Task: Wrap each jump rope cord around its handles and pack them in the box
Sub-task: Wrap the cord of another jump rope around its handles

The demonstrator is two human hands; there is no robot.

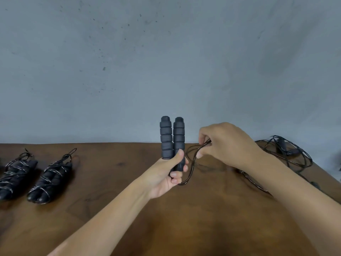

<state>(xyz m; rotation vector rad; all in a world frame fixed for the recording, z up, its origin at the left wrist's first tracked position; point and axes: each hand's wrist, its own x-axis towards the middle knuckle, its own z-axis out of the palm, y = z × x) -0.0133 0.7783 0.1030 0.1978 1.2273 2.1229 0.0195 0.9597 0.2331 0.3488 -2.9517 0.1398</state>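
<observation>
My left hand (169,174) grips two black foam jump rope handles (172,137) side by side, held upright above the wooden table (129,209). Their thin dark cord (191,170) loops out from the bottom of the handles. My right hand (225,145) pinches that cord just right of the handles, and the rest of it trails across the table to the right. Two wrapped jump ropes lie at the left: one (49,180) nearer the middle, another (14,178) at the frame's edge. No box is in view.
A loose jump rope (287,152) lies in a tangle at the table's far right edge. A grey wall (166,61) rises straight behind the table. The table's right corner slopes away near my right forearm.
</observation>
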